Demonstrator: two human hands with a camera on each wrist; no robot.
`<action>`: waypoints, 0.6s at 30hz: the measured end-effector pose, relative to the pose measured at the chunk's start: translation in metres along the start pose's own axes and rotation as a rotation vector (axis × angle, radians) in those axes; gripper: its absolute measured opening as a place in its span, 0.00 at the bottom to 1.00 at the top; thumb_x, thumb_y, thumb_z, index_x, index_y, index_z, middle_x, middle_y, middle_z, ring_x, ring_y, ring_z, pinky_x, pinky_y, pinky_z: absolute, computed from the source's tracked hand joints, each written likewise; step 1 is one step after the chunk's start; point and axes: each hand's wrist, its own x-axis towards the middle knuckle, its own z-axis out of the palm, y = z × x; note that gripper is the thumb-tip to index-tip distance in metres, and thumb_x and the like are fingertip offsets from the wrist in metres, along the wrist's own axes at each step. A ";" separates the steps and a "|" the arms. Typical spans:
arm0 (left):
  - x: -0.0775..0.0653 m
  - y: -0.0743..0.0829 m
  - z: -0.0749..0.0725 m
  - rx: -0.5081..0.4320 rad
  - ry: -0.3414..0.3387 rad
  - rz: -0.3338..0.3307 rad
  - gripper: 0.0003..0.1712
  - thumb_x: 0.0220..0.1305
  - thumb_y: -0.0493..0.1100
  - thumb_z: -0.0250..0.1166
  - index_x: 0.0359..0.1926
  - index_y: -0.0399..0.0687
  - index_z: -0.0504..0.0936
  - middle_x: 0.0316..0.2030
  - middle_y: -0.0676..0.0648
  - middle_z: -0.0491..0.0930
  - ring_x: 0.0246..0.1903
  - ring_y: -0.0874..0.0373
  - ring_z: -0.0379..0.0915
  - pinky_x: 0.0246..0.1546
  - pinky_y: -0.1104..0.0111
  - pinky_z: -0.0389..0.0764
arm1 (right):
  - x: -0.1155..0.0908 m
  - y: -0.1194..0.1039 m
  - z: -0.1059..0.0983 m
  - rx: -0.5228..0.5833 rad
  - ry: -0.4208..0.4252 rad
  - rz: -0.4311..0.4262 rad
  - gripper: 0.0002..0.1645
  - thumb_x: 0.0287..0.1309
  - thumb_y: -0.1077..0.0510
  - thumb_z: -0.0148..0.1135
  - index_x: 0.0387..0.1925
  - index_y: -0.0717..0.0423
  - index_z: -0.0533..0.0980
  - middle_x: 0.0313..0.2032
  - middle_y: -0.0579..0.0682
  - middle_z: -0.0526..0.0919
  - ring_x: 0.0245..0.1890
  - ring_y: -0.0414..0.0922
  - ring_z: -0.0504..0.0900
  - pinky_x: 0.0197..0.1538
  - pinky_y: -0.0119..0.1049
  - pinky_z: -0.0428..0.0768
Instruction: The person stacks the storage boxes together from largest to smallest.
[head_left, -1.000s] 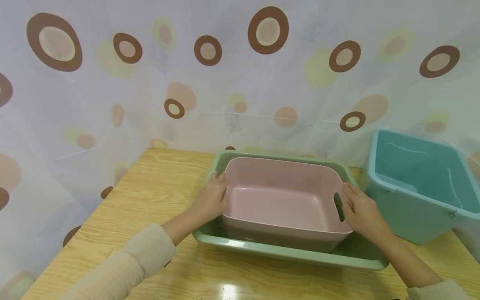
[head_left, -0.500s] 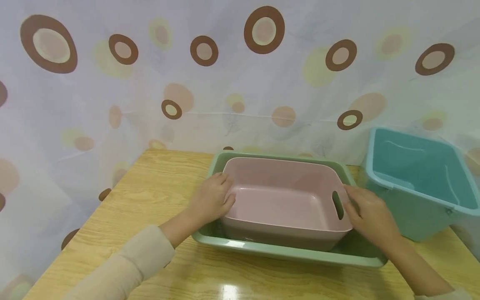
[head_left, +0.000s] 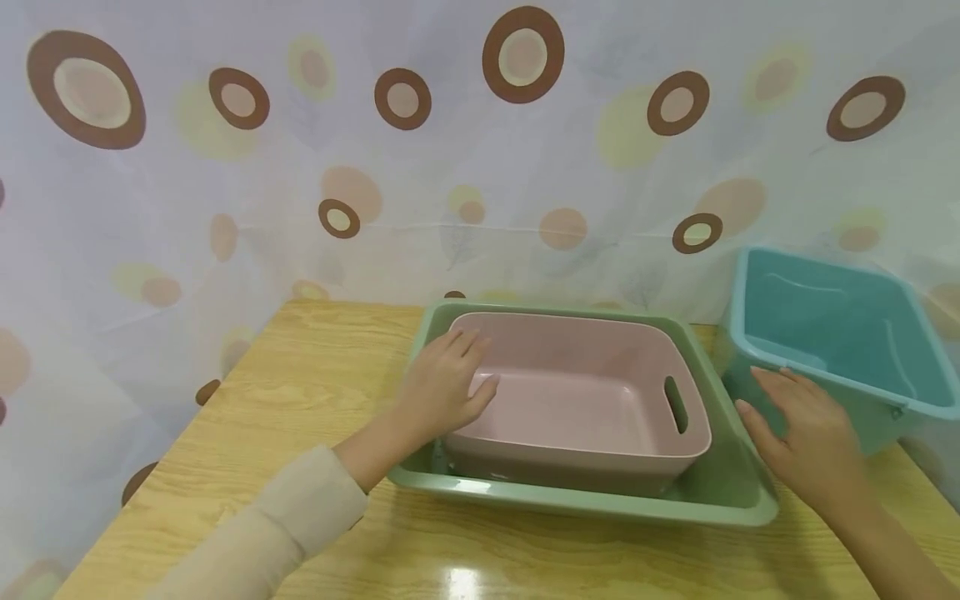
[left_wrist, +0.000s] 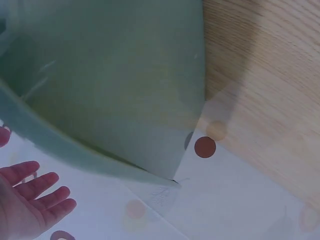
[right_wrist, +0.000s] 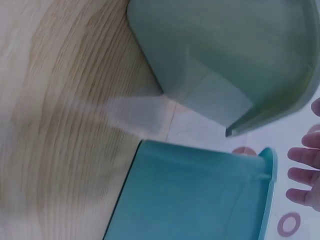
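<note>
A pink bin (head_left: 555, 408) with an oval handle hole in its right end sits inside a larger green basin (head_left: 585, 504). My left hand (head_left: 442, 387) is over the pink bin's left end, fingers extended and thumb apart, gripping nothing; whether it touches the rim I cannot tell. My right hand (head_left: 810, 442) is off to the right of the green basin, in front of the blue bin (head_left: 810, 371), with its fingers extended and nothing held. Both wrist views show the fingers spread loosely, apart from the green basin's outer wall (left_wrist: 115, 90).
The blue bin stands at the right, close beside the green basin. Everything rests on a wooden table (head_left: 300, 400). A white cloth (head_left: 420, 167) with brown and yellow circles hangs behind the table and along its left side.
My right hand has left the pink bin's right end and moved right, toward the blue bin. The left hand has shifted right over the pink bin's left rim. The pink bin stays in the basin.
</note>
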 end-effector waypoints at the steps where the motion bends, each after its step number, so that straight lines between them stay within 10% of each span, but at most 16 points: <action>1: 0.002 0.001 0.000 0.001 0.007 0.007 0.23 0.53 0.47 0.64 0.47 0.36 0.79 0.46 0.38 0.81 0.49 0.43 0.76 0.53 0.57 0.76 | -0.002 0.002 -0.002 0.004 -0.004 0.011 0.25 0.59 0.53 0.58 0.48 0.71 0.75 0.45 0.71 0.79 0.50 0.69 0.72 0.59 0.58 0.65; 18: 0.025 0.022 -0.003 -0.031 0.057 0.029 0.22 0.55 0.47 0.62 0.48 0.40 0.78 0.47 0.41 0.80 0.51 0.46 0.75 0.56 0.57 0.73 | -0.013 0.020 -0.019 -0.065 0.039 0.084 0.29 0.64 0.49 0.52 0.46 0.76 0.74 0.43 0.76 0.77 0.52 0.72 0.69 0.65 0.57 0.60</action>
